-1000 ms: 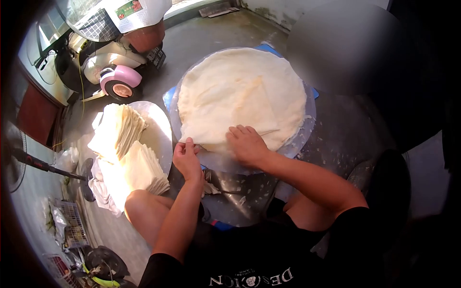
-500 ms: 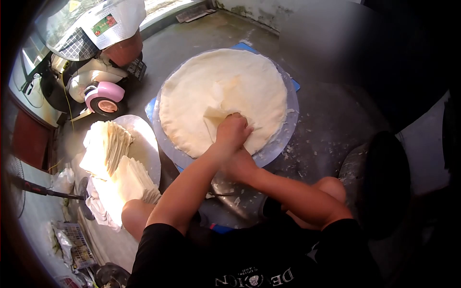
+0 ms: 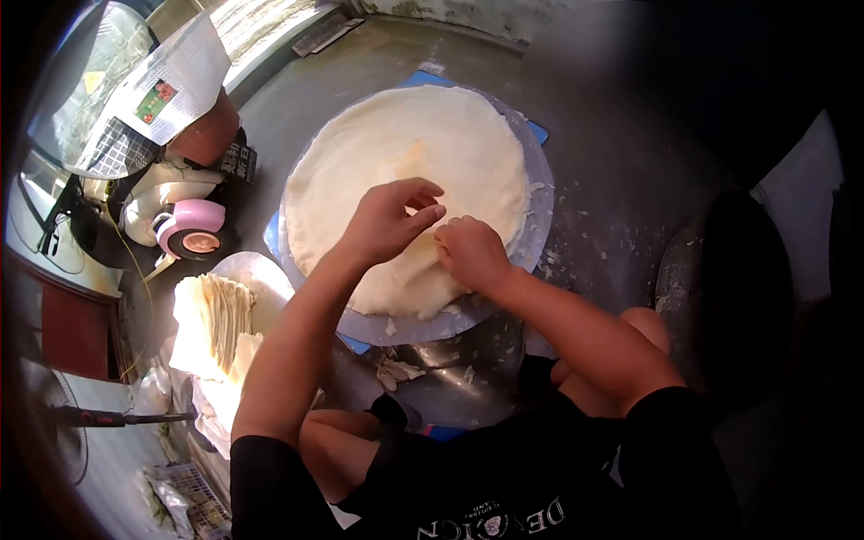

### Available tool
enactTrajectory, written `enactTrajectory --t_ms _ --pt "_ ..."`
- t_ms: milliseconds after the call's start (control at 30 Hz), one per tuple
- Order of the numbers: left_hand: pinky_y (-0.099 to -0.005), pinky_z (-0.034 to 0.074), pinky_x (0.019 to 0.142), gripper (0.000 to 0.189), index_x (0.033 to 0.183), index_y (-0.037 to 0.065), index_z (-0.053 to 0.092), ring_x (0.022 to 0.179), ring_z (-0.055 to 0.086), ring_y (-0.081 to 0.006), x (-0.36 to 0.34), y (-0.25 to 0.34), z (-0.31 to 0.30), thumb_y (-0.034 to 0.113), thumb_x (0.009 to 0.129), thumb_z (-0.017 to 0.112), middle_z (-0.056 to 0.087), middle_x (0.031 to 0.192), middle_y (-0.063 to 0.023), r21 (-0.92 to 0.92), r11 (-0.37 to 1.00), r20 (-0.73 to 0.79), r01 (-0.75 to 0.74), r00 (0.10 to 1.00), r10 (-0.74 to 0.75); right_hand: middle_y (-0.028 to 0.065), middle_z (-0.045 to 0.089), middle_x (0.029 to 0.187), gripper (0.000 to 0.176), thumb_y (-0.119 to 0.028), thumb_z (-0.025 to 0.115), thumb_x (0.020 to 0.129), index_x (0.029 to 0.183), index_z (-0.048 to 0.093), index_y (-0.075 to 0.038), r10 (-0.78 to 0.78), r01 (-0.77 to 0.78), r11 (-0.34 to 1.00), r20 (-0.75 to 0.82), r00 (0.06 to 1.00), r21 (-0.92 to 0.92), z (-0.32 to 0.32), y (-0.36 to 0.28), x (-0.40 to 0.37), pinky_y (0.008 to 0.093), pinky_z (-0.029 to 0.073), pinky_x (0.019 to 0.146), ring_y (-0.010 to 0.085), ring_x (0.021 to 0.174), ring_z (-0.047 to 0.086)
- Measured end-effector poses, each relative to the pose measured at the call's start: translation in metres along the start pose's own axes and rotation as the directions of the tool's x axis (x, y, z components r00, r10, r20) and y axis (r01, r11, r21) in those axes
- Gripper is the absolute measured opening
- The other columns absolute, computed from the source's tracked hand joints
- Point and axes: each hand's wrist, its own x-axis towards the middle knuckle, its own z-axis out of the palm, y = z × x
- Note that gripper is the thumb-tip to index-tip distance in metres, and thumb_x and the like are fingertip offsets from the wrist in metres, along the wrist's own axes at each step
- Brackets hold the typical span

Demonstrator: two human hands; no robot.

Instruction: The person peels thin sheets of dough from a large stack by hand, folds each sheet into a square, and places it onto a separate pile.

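A wide round sheet of pale dough (image 3: 360, 162) lies over a round translucent board (image 3: 537, 193), which rests on something blue. My left hand (image 3: 393, 219) is above the middle of the dough, its fingers apart and curved, thumb toward the right. Just right of it, my right hand (image 3: 472, 254) is closed at the dough's near part, with its fingers curled; a raised fold of dough shows beneath it. What its fingertips pinch is mostly hidden. A slightly browner patch shows on the dough beyond my hands.
Stacked thin pale sheets (image 3: 213, 324) stand on a round tray (image 3: 261, 274) at the left. A scooter with a white basket (image 3: 184, 76) and a pink wheeled item (image 3: 198, 216) are behind them. A dark round stool (image 3: 742, 292) is at the right. Scraps dot the floor.
My hands, crossed or overlapping before, are now side by side. My left hand has moved left and opened. The lifted flap at the middle now lies lower. The view has shifted.
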Motion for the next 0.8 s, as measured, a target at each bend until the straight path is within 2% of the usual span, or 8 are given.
enactTrajectory --t_ms 67,133,233,300,400,467,600,800 --pt "-0.0357 0.05 0.095 0.05 0.129 0.005 0.062 0.111 0.063 -0.0284 0.019 0.008 -0.023 0.025 0.086 0.077 0.065 0.124 -0.0157 0.325 0.902 0.208 -0.285 0.952 0.226 0.0123 0.063 0.081 0.006 -0.011 0.062 0.081 0.08 0.066 -0.006 0.012 -0.013 1.0 0.023 1.0 0.011 0.005 0.001 0.0 0.0446 0.051 0.074 0.0316 0.082 0.063" --pt "-0.0398 0.046 0.103 0.073 0.139 0.008 0.053 0.121 0.056 -0.0329 0.04 -0.004 -0.036 0.038 0.079 0.081 0.056 0.137 -0.0163 0.419 0.835 0.44 -0.357 0.884 0.157 0.0127 0.064 0.083 0.009 -0.012 0.06 0.081 0.083 0.068 -0.007 0.031 -0.027 0.999 0.078 0.996 -0.045 0.008 0.001 0.002 0.0444 0.052 0.076 0.0316 0.085 0.064" --pt "-0.0445 0.037 0.113 0.072 0.139 0.009 0.055 0.125 0.053 -0.0322 0.064 -0.014 -0.051 0.038 0.078 0.08 0.059 0.131 -0.0157 0.51 0.811 0.579 -0.288 0.811 -0.076 0.0131 0.065 0.086 0.012 -0.012 0.06 0.081 0.085 0.069 -0.006 0.044 -0.039 0.998 0.141 0.989 -0.042 0.003 0.001 0.004 0.044 0.053 0.079 0.0316 0.086 0.064" --pt "-0.0496 0.028 0.119 0.059 0.129 0.013 0.063 0.121 0.056 -0.0304 0.072 -0.016 -0.054 0.033 0.077 0.081 0.064 0.124 -0.0124 0.665 0.573 0.701 -0.48 0.665 -0.257 0.0137 0.065 0.087 0.013 -0.011 0.059 0.08 0.086 0.069 -0.005 0.048 -0.043 0.998 0.159 0.986 -0.034 -0.003 0.0 0.005 0.044 0.053 0.079 0.0322 0.086 0.064" --pt "-0.0534 0.021 0.122 0.043 0.113 0.015 0.072 0.113 0.058 -0.0283 0.077 -0.029 -0.068 0.03 0.074 0.083 0.068 0.113 -0.0071 0.672 0.492 0.714 -0.554 0.662 -0.23 0.015 0.065 0.089 0.015 -0.01 0.058 0.081 0.087 0.069 -0.005 0.058 -0.055 0.998 0.184 0.981 -0.018 -0.004 -0.001 0.006 0.0443 0.053 0.08 0.0332 0.088 0.064" --pt "-0.051 0.027 0.118 0.031 0.099 0.015 0.076 0.108 0.06 -0.027 0.084 -0.051 -0.084 0.027 0.071 0.084 0.071 0.103 -0.0038 0.711 0.563 0.642 -0.422 0.715 -0.277 0.0158 0.065 0.089 0.015 -0.01 0.057 0.081 0.087 0.069 -0.004 0.065 -0.064 0.998 0.187 0.98 -0.013 -0.004 0.0 0.007 0.0446 0.053 0.08 0.0337 0.088 0.064" --pt "-0.038 0.051 0.082 0.034 0.097 0.006 0.075 0.085 0.064 -0.0312 0.093 -0.106 -0.11 0.032 0.076 0.081 0.072 0.097 -0.0127 0.733 0.655 0.496 -0.184 0.803 -0.331 0.0164 0.066 0.088 0.016 -0.01 0.055 0.082 0.089 0.068 -0.005 0.097 -0.094 0.995 0.214 0.972 -0.024 -0.004 0.001 0.012 0.0457 0.053 0.08 0.0347 0.088 0.065" --pt "-0.0386 0.051 0.08 0.031 0.093 0.001 0.07 0.093 0.066 -0.0293 0.095 -0.14 -0.106 0.026 0.076 0.079 0.07 0.094 -0.0153 0.703 0.699 0.282 0.133 0.85 -0.445 0.014 0.067 0.085 0.014 -0.01 0.054 0.084 0.09 0.066 -0.006 0.126 -0.127 0.992 0.177 0.976 -0.005 0.003 0.005 0.016 0.0453 0.054 0.079 0.0339 0.087 0.066"
